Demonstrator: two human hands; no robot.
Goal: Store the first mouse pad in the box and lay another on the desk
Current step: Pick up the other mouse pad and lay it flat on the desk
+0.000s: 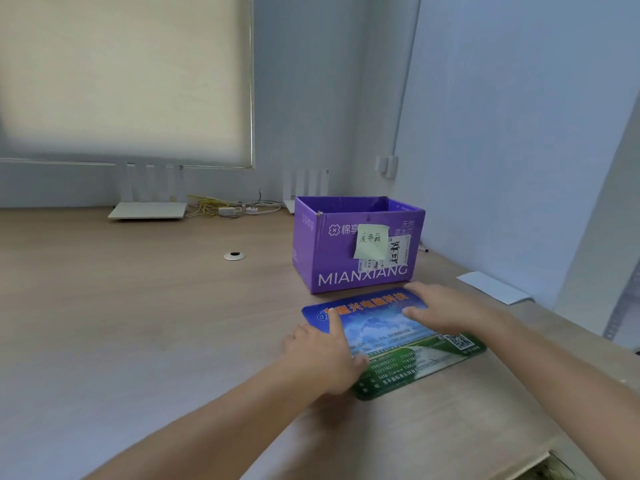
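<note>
Wooden desk (138, 323), mouse pad (391, 337) before purple box (349, 251), both hands' fingers (334, 322) spread flat.

Mouse pad (388, 336) partly hidden under hands; box (349, 251) interior unseen.

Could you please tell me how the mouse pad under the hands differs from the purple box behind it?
The mouse pad lies flat and thin on the desk; the purple box stands upright, open at the top. The pad is printed blue above and green below with text and a QR code; the box is purple with white lettering and a pale sticky note. The left hand and right hand rest on the pad, neither touching the box. Both sit on the desk.
</note>
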